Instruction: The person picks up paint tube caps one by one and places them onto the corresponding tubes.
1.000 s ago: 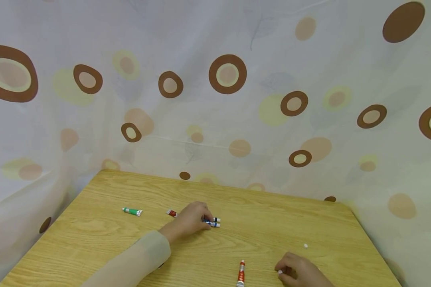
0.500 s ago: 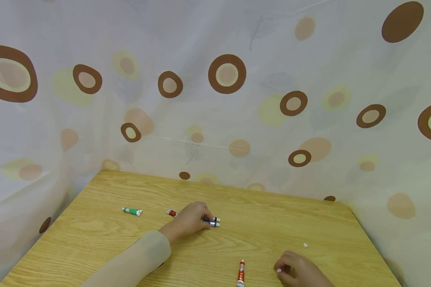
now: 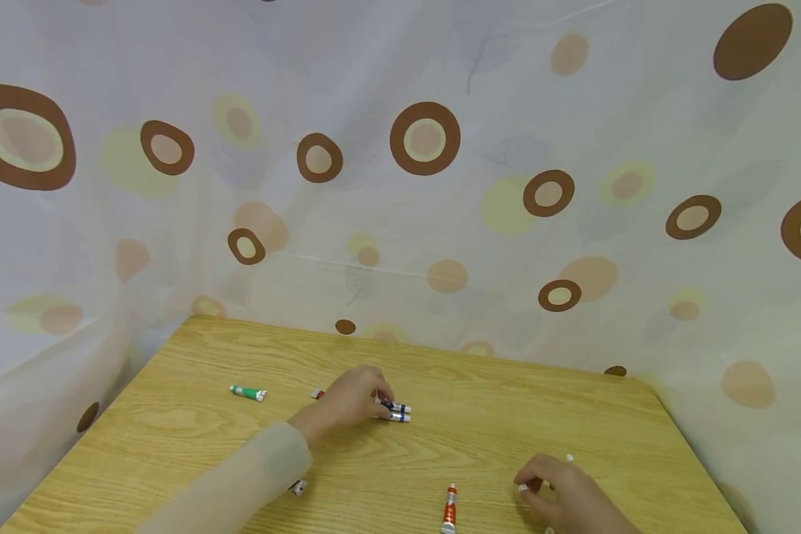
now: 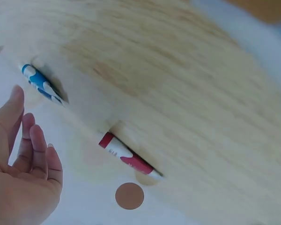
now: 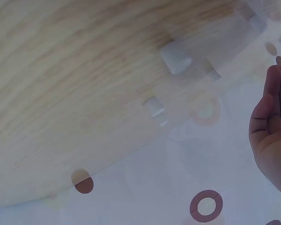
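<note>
My left hand (image 3: pixel 350 397) is at two small paint tubes lying side by side, a dark blue tube (image 3: pixel 400 408) and a blue tube (image 3: pixel 400 418). Their crimped ends are hidden behind its fingers. In the left wrist view its thumb and fingers stand apart, the blue paint tube (image 4: pixel 41 84) lying just beyond the thumb. My right hand (image 3: pixel 564 489), at the front right, pinches a small white cap (image 3: pixel 523 487) between thumb and forefinger. More small white pieces, one a cap (image 3: pixel 570 457), lie around it; the right wrist view has a white piece (image 5: pixel 175 58) on the table.
A green paint tube (image 3: pixel 248 393) lies at the left. A dark red tube (image 3: pixel 317 394) is partly behind the left hand. An orange-red tube (image 3: pixel 449 508) lies at the front, and a tube end (image 3: pixel 298 487) shows beside the sleeve. Patterned sheeting (image 3: pixel 440 222) surrounds the wooden table (image 3: pixel 507 400).
My left hand has loosened and drawn slightly back from the two blue tubes. My right hand has moved a little away from me with the white cap. A tube end now shows beside the sleeve.
</note>
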`<action>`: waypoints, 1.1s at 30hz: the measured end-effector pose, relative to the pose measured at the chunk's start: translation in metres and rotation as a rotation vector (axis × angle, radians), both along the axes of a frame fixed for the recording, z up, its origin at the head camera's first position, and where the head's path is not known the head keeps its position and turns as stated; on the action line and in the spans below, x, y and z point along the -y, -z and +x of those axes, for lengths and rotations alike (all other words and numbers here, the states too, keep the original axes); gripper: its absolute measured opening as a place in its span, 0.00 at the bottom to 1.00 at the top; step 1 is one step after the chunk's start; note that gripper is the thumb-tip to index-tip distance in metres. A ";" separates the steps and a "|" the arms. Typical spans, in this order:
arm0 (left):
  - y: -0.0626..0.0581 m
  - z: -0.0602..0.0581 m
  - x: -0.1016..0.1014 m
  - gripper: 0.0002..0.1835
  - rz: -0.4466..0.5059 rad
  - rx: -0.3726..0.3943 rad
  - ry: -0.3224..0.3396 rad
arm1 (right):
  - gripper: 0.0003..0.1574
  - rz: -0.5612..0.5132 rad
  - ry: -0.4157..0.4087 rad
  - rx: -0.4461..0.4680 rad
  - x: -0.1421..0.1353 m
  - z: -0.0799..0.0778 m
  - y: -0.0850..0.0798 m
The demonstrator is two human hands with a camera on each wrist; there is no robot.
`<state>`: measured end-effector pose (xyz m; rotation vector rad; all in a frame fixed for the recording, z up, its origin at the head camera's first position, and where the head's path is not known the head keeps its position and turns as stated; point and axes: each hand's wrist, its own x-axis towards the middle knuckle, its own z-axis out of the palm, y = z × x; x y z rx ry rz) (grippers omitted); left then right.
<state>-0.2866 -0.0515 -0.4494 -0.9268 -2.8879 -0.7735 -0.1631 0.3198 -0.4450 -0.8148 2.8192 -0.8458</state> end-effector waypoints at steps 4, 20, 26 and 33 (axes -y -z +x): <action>-0.005 0.003 0.005 0.07 -0.012 0.006 0.001 | 0.07 0.007 0.050 0.093 0.002 -0.002 -0.007; -0.025 0.025 0.037 0.08 -0.019 -0.047 0.071 | 0.08 -0.103 0.069 -0.184 0.016 -0.004 -0.010; -0.026 0.034 0.050 0.10 -0.043 -0.055 0.107 | 0.13 -0.147 0.073 -0.291 0.025 -0.003 -0.010; -0.030 0.044 0.072 0.11 -0.066 -0.069 0.124 | 0.19 -0.196 0.066 -0.376 0.033 -0.003 -0.009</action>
